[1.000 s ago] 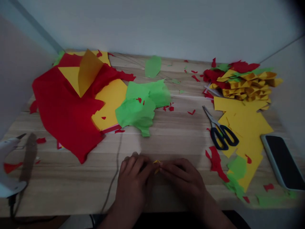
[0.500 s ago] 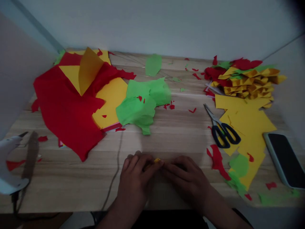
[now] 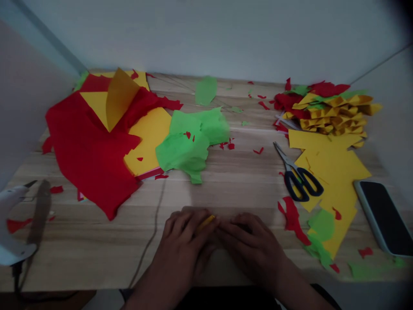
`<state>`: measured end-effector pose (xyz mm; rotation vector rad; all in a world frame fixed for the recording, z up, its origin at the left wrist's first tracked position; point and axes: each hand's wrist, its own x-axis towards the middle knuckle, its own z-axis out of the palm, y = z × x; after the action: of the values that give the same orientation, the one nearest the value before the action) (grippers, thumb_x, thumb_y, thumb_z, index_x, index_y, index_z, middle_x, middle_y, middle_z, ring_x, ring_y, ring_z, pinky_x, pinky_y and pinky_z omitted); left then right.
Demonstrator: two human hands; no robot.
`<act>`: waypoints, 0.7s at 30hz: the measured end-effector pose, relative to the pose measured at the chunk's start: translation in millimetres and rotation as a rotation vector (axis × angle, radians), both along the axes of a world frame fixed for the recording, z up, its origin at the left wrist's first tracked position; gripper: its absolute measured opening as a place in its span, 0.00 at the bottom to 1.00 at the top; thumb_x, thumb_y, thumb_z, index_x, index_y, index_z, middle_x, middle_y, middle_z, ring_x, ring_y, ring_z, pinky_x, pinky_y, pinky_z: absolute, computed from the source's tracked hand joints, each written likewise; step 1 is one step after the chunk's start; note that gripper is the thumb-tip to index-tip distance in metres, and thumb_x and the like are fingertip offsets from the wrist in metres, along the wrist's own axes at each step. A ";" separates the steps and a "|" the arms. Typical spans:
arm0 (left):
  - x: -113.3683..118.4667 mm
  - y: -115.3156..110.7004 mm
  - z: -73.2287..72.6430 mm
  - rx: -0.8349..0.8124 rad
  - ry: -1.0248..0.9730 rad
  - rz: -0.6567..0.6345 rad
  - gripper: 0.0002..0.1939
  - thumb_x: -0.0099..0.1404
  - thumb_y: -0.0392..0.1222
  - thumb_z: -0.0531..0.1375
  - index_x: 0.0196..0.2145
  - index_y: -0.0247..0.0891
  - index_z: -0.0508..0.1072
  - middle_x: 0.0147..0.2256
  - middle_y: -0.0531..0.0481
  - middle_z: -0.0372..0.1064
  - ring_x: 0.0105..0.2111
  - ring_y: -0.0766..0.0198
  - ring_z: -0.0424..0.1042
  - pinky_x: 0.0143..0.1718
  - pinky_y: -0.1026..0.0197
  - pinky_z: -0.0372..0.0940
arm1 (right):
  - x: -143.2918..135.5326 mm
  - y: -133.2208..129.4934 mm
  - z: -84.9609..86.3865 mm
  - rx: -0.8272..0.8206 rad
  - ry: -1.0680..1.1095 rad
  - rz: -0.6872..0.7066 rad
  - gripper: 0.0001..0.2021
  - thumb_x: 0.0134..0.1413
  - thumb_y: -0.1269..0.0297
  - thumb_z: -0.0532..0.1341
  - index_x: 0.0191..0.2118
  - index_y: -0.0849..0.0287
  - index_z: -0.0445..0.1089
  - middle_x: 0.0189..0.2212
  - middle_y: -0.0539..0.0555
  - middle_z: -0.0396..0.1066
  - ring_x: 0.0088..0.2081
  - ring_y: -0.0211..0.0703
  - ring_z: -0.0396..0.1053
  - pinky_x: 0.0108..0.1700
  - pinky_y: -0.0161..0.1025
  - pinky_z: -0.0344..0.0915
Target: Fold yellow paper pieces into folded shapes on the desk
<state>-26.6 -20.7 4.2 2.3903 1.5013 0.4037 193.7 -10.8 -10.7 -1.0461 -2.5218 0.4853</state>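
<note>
Near the front edge of the table, my left hand (image 3: 185, 234) is closed around a small folded piece of yellow paper (image 3: 205, 223), with only a narrow strip showing between thumb and fingers. My right hand (image 3: 253, 239) is closed too, its fingertips pinched together against the left fingertips at the end of the strip. Whatever lies between the right fingertips is hidden. Dark-handled scissors (image 3: 298, 174) lie to the right, partly on yellow paper sheets (image 3: 335, 159). Ahead of my hands are crumpled green paper sheets (image 3: 187, 146).
A large red crepe sheet (image 3: 97, 150) covers yellow paper on the left. A white glue gun (image 3: 13, 224) with a cord stands at the left edge. Folded yellow pieces (image 3: 338, 114) are heaped at the back right. A phone (image 3: 383, 217) lies at the right. Red and green scraps are scattered about.
The yellow strip shows more between my left thumb and fingers, and the fingers of both hands have shifted slightly. The whole view has moved a little; the things on the table stay put.
</note>
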 end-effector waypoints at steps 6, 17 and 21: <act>-4.1 2.2 1.1 0.037 0.112 0.083 0.22 0.65 0.47 0.58 0.57 0.53 0.66 0.61 0.48 0.59 0.54 0.51 0.61 0.53 0.48 0.55 | 1.0 -3.7 -2.2 0.018 -0.005 -0.006 0.18 0.61 0.70 0.58 0.56 0.55 0.67 0.50 0.53 0.73 0.44 0.44 0.68 0.48 0.46 0.69; 3.2 -20.6 -0.8 0.036 0.126 -0.061 0.28 0.67 0.44 0.54 0.63 0.47 0.56 0.58 0.51 0.64 0.58 0.57 0.60 0.63 0.47 0.46 | -0.9 -10.3 0.9 0.020 -0.043 -0.023 0.21 0.60 0.73 0.56 0.59 0.54 0.64 0.49 0.53 0.73 0.47 0.46 0.69 0.56 0.52 0.64; 8.1 -18.8 3.4 0.069 0.124 -0.032 0.24 0.68 0.48 0.54 0.61 0.49 0.61 0.57 0.53 0.66 0.57 0.57 0.61 0.65 0.45 0.40 | 3.2 -22.3 4.8 0.013 -0.032 -0.084 0.21 0.61 0.71 0.54 0.59 0.52 0.65 0.48 0.53 0.74 0.45 0.48 0.69 0.57 0.56 0.62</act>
<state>-18.5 -39.5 7.6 2.5323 1.5218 0.3100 196.9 -33.1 -5.8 -1.1582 -2.4933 0.4315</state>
